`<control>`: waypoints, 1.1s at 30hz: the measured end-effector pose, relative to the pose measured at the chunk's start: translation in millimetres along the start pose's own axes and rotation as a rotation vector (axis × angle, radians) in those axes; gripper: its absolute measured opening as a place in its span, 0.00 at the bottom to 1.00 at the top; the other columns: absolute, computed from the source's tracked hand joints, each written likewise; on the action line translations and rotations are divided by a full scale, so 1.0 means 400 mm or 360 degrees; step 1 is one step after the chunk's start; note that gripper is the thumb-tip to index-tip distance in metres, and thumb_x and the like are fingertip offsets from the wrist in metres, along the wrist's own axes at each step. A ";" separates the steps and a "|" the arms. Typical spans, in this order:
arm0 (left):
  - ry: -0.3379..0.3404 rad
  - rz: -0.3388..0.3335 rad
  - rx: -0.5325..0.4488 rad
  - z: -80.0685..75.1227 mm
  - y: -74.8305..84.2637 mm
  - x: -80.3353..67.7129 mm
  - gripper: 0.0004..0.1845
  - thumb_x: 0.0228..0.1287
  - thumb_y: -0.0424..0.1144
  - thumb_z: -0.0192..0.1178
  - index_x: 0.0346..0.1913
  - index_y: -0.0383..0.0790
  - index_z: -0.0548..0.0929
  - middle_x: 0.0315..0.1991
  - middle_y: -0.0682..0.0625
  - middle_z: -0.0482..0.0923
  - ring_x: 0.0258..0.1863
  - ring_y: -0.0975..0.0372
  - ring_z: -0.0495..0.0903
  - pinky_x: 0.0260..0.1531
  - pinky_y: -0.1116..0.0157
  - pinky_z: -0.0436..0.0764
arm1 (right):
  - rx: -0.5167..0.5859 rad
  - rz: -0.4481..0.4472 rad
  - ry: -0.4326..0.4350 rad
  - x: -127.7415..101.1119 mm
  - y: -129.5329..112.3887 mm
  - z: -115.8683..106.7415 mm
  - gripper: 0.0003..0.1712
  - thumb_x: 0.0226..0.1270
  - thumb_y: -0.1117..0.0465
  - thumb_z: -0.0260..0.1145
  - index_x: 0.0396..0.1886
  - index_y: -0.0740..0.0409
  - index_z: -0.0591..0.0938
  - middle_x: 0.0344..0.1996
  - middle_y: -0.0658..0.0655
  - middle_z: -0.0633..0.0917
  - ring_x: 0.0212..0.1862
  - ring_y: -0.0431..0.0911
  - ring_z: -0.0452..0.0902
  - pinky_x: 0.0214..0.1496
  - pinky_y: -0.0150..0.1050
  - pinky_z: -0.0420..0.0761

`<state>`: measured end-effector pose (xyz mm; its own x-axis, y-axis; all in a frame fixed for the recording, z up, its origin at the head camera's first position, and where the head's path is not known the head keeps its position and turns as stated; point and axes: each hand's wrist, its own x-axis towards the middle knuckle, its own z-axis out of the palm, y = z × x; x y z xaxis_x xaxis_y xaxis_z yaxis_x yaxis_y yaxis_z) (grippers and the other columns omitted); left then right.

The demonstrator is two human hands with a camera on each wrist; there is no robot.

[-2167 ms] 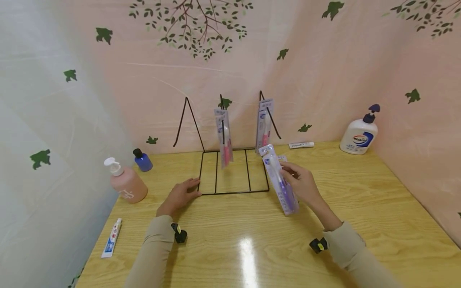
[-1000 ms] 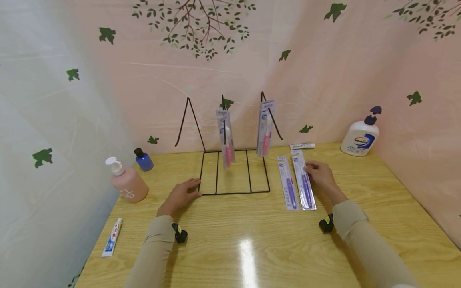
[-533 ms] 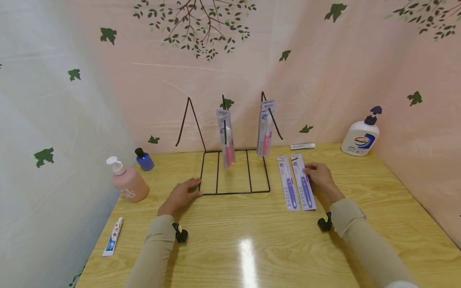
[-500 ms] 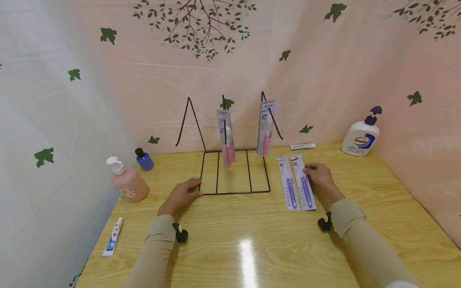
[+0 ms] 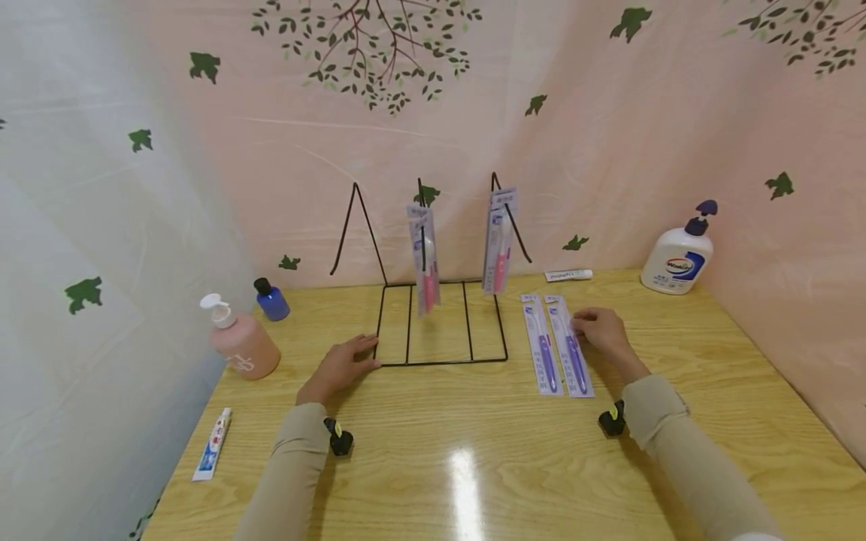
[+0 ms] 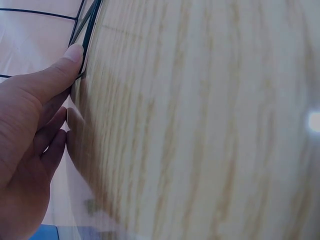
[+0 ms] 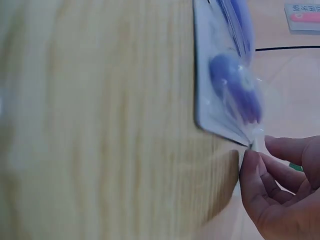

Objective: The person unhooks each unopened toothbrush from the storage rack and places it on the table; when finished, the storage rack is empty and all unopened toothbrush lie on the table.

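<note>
Left hand (image 5: 338, 366) lies flat, steadying the rack (image 5: 440, 323); right hand (image 5: 598, 334) pinches the pack (image 5: 570, 346) edge on the desk (image 5: 473, 451).

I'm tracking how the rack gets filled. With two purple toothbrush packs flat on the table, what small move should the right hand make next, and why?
Probably lift the right purple pack: the right hand already touches its edge. The wire rack has one bare hook beside two hung pink packs, and the left hand rests on the rack's base.
</note>
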<state>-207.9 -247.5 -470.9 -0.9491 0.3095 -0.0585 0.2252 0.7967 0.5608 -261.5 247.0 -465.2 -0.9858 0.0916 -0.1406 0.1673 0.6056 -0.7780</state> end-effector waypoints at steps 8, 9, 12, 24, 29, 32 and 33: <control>0.0003 0.0010 0.0001 0.001 0.000 -0.002 0.32 0.67 0.45 0.59 0.70 0.38 0.66 0.72 0.42 0.61 0.72 0.46 0.57 0.69 0.41 0.54 | -0.0012 -0.0068 0.0040 -0.031 -0.029 -0.019 0.21 0.75 0.58 0.53 0.59 0.67 0.75 0.48 0.66 0.80 0.42 0.51 0.78 0.37 0.34 0.80; 0.0004 0.0013 0.0004 0.000 0.000 -0.002 0.32 0.67 0.45 0.59 0.70 0.38 0.67 0.72 0.42 0.61 0.72 0.46 0.57 0.69 0.41 0.54 | -0.0002 -0.0092 0.0043 -0.035 -0.034 -0.021 0.22 0.75 0.57 0.53 0.60 0.66 0.75 0.48 0.66 0.79 0.43 0.52 0.78 0.38 0.36 0.81; 0.0008 0.0011 0.0008 0.000 0.000 -0.003 0.31 0.66 0.45 0.60 0.70 0.38 0.67 0.72 0.42 0.61 0.72 0.46 0.57 0.69 0.41 0.55 | 0.0020 -0.0161 0.0072 -0.048 -0.052 -0.021 0.23 0.75 0.55 0.54 0.61 0.64 0.75 0.48 0.65 0.79 0.45 0.54 0.79 0.43 0.41 0.83; 0.0011 0.0008 0.0011 0.000 -0.002 -0.003 0.31 0.66 0.46 0.59 0.70 0.39 0.67 0.72 0.42 0.61 0.72 0.46 0.58 0.69 0.41 0.53 | 0.0141 -0.0668 0.0101 -0.120 -0.180 0.038 0.20 0.70 0.56 0.61 0.57 0.61 0.79 0.46 0.62 0.83 0.45 0.54 0.81 0.36 0.27 0.81; -0.0001 -0.0006 -0.0013 0.002 -0.004 -0.001 0.32 0.67 0.46 0.59 0.70 0.39 0.66 0.72 0.42 0.60 0.72 0.46 0.57 0.69 0.41 0.54 | 0.0187 -0.0873 0.0050 -0.139 -0.236 0.083 0.17 0.68 0.58 0.63 0.54 0.60 0.81 0.43 0.61 0.84 0.45 0.53 0.83 0.42 0.35 0.83; 0.0002 0.0001 -0.0018 0.002 -0.005 0.001 0.32 0.66 0.46 0.59 0.70 0.39 0.66 0.72 0.42 0.60 0.72 0.46 0.57 0.69 0.41 0.54 | 0.0238 -0.0938 0.0002 -0.143 -0.280 0.112 0.16 0.68 0.60 0.63 0.53 0.60 0.81 0.42 0.61 0.85 0.45 0.53 0.83 0.47 0.43 0.84; 0.0003 0.0003 -0.0020 0.002 -0.005 0.002 0.32 0.66 0.45 0.60 0.70 0.39 0.66 0.72 0.43 0.60 0.72 0.46 0.57 0.69 0.41 0.54 | 0.0257 -0.0957 -0.0018 -0.143 -0.295 0.122 0.16 0.68 0.60 0.63 0.53 0.60 0.81 0.43 0.61 0.85 0.46 0.53 0.83 0.48 0.45 0.83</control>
<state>-208.9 -248.5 -472.6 -0.9492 0.3097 -0.0561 0.2239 0.7896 0.5713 -224.3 131.6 -395.4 -0.9082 -0.2369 0.3450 -0.4161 0.4216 -0.8057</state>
